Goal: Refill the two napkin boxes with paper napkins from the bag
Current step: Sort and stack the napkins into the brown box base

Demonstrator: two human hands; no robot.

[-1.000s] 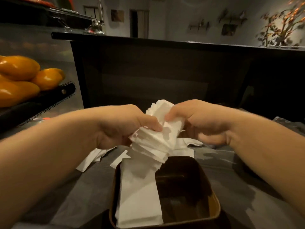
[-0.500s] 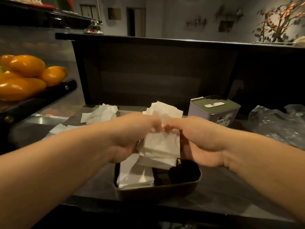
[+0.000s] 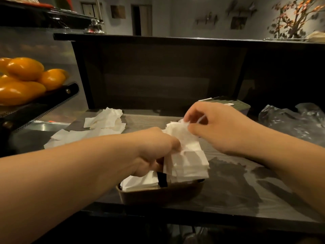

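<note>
White loose napkins (image 3: 103,124) lie far left on the table (image 3: 237,189). Nearer, the left hand (image 3: 154,152) has its grip closed on a napkin stack (image 3: 188,162) standing in the brown box (image 3: 161,193). The right hand (image 3: 223,127) pinches the stack's top sheet; the plastic bag (image 3: 295,120) sits far right.

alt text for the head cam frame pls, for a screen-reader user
Two bare hands load a stack of white napkins into a brown napkin box on a dark counter: the left hand grips the stack's side, the right hand pinches its top. Loose napkins lie behind, a plastic bag at right.
</note>
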